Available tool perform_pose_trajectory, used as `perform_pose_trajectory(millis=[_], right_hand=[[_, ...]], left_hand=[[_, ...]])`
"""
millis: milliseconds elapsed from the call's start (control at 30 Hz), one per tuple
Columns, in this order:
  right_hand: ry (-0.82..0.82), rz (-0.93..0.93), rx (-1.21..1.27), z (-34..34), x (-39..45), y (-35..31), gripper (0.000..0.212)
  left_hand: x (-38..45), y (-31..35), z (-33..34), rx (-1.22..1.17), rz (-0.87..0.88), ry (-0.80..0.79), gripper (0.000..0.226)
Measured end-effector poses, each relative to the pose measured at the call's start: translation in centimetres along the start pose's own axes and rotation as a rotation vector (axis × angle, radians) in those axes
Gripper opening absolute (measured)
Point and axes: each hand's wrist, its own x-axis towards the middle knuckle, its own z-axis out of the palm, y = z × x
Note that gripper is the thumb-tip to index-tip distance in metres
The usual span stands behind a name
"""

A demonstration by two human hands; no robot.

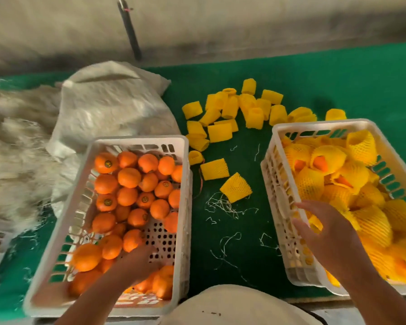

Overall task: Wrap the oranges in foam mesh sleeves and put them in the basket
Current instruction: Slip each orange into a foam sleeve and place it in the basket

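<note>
- Your left hand [138,259] reaches into the left basket [184,207], lower left of the frame, among bare oranges [129,177]; whether its fingers are open or closed, you cannot tell.
- Your right hand [326,233] hovers with fingers spread, holding nothing, over the left rim of the right basket [276,184] of wrapped oranges [371,221].
- Between the baskets lies open green table [230,231], strewn with threads.
- Loose foam sleeves [236,187] lie upper centre; a white sack [108,106] crowds the upper left.

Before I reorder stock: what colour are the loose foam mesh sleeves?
Yellow foam mesh sleeves, clearest in the head view.
</note>
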Motion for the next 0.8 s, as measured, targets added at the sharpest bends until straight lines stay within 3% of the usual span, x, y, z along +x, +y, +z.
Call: perform_pose_trajectory(millis=[167, 267, 433, 633, 733, 800], right_hand=[[-0.142, -0.092, -0.062, 3.9, 0.6, -3.7, 0.043], [-0.169, -0.126, -0.117, 5.4, 1.0, -4.5, 0.046], [-0.300, -0.171, -0.221, 8.5, 2.9, -3.7, 0.041], [-0.526, -0.082, -0.262, 13.4, 6.9, -3.7, 0.044], [-0.621, -0.058, -0.366, 15.9, 9.1, -4.2, 0.053], [-0.674, -0.028, -0.440, 17.5, 10.4, -4.6, 0.059]], left_hand=[[-0.7, 0.0, -0.5, 0.020, 0.098, -0.063, 0.033], [-1.2, 0.4, -0.6, -0.046, 0.128, -0.102, 0.032], [-1.8, 0.4, 0.3, -0.102, 0.121, -0.277, 0.063], [-2.2, 0.1, 1.1, -0.301, 0.086, -0.045, 0.058], [-2.6, -0.5, 0.1, -0.666, 0.007, 0.116, 0.063], [-3.0, -0.8, -1.0, -0.959, -0.013, 0.130, 0.072]])
